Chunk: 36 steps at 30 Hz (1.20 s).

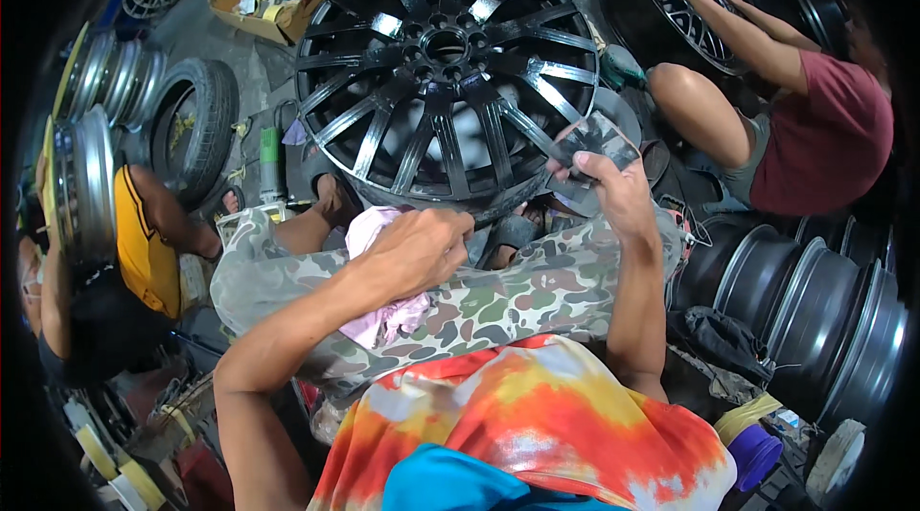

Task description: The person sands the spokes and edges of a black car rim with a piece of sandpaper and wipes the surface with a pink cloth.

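Observation:
A black multi-spoke wheel rim fills the upper middle, its glossy face tilted up above my camouflage-clad legs. My right hand grips a dark, worn flat pad at the rim's lower right. My left hand is curled just below the rim's lower edge, over a crumpled pink cloth; whatever lies in its fingers, if anything, is hidden.
A co-worker at right holds another black rim; another person at left has silver rims. Also around are a tire, a cardboard box, a green power tool and stacked black rims.

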Available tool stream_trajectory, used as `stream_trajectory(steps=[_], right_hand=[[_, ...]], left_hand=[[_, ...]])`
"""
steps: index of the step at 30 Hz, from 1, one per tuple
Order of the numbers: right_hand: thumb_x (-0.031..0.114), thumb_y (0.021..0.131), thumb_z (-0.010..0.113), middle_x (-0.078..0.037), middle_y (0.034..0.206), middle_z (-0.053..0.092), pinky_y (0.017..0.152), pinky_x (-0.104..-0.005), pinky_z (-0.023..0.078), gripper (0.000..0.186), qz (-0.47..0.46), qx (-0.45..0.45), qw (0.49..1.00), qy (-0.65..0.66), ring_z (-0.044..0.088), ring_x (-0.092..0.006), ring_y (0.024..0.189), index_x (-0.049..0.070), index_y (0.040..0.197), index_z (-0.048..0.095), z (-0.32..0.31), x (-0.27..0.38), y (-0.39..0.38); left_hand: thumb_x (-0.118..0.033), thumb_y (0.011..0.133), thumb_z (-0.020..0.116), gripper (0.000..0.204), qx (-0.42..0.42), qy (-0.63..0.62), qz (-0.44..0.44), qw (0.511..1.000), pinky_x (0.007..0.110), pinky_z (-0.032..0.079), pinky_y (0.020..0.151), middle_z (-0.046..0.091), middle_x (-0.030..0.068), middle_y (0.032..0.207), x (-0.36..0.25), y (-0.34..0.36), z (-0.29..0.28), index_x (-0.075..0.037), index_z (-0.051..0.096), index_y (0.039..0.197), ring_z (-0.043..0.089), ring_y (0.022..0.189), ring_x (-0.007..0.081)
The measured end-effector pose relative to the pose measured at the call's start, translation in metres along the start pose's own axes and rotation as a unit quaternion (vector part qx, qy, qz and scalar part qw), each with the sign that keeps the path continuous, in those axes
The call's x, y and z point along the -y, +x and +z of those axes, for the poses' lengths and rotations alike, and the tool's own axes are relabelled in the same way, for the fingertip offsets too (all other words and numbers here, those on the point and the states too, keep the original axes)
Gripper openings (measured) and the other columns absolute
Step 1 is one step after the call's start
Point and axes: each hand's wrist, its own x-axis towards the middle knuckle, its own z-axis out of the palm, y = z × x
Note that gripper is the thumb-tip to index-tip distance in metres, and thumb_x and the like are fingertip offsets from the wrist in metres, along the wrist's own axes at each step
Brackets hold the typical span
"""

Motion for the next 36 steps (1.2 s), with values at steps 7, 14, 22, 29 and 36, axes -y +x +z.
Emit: stream_trajectory(steps=[7, 14, 22, 29, 36], right_hand=[[0.007, 0.087, 0.058, -0.014, 0.100, 0.070, 0.084, -0.0355, 0.056, 0.025, -0.119, -0.044, 0.991, 0.029, 0.070, -0.0232, 0.088, -0.005, 0.107, 0.063, -0.024, 0.027, -0.010], [0.012, 0.095, 0.064, -0.007, 0.098, 0.068, 0.076, -0.0300, 0.052, 0.018, -0.112, -0.315, 0.943, -0.003, 0.066, -0.0157, 0.086, -0.002, 0.107, 0.065, -0.128, 0.002, -0.064], [0.018, 0.083, 0.075, -0.021, 0.092, 0.059, 0.075, -0.0460, 0.050, 0.026, -0.001, -0.340, 0.818, -0.465, 0.061, -0.0411, 0.083, 0.001, 0.092, 0.057, -0.165, -0.161, -0.117], [0.016, 0.082, 0.077, -0.020, 0.092, 0.054, 0.074, -0.0476, 0.050, 0.027, 0.095, -0.302, 0.849, -0.423, 0.060, -0.0393, 0.083, 0.001, 0.091, 0.056, -0.153, -0.229, -0.133], [0.014, 0.085, 0.076, -0.021, 0.101, 0.055, 0.080, -0.0491, 0.050, 0.025, -0.029, -0.343, 0.827, -0.444, 0.060, -0.0410, 0.089, 0.000, 0.099, 0.062, -0.155, -0.188, -0.079]], left_hand=[[-0.020, 0.092, 0.068, 0.035, 0.139, 0.122, -0.040, 0.982, 0.052, 0.056, 0.088, 0.068, 0.0267, 0.109, 0.007, -0.019, 0.016, 0.002, 0.067, 0.119, 0.069, 0.101, 0.0460], [-0.042, 0.078, 0.087, 0.067, 0.113, 0.363, -0.269, 0.885, 0.050, 0.057, 0.092, 0.069, 0.0253, 0.118, 0.014, -0.049, -0.045, 0.003, 0.067, 0.124, 0.071, 0.102, 0.0416], [-0.029, 0.095, 0.072, 0.035, -0.121, 0.404, -0.300, 0.856, 0.048, 0.054, 0.080, 0.073, 0.0273, 0.098, 0.089, -0.128, -0.175, 0.000, 0.073, 0.115, 0.072, 0.091, 0.0423], [-0.034, 0.106, 0.059, 0.041, -0.278, 0.317, -0.233, 0.876, 0.043, 0.051, 0.086, 0.070, 0.0291, 0.101, 0.111, -0.113, -0.214, 0.002, 0.070, 0.122, 0.068, 0.089, 0.0360], [-0.030, 0.103, 0.063, 0.040, -0.227, 0.246, -0.233, 0.913, 0.044, 0.049, 0.075, 0.067, 0.0309, 0.085, 0.147, -0.107, -0.140, 0.010, 0.069, 0.102, 0.059, 0.073, 0.0410]])
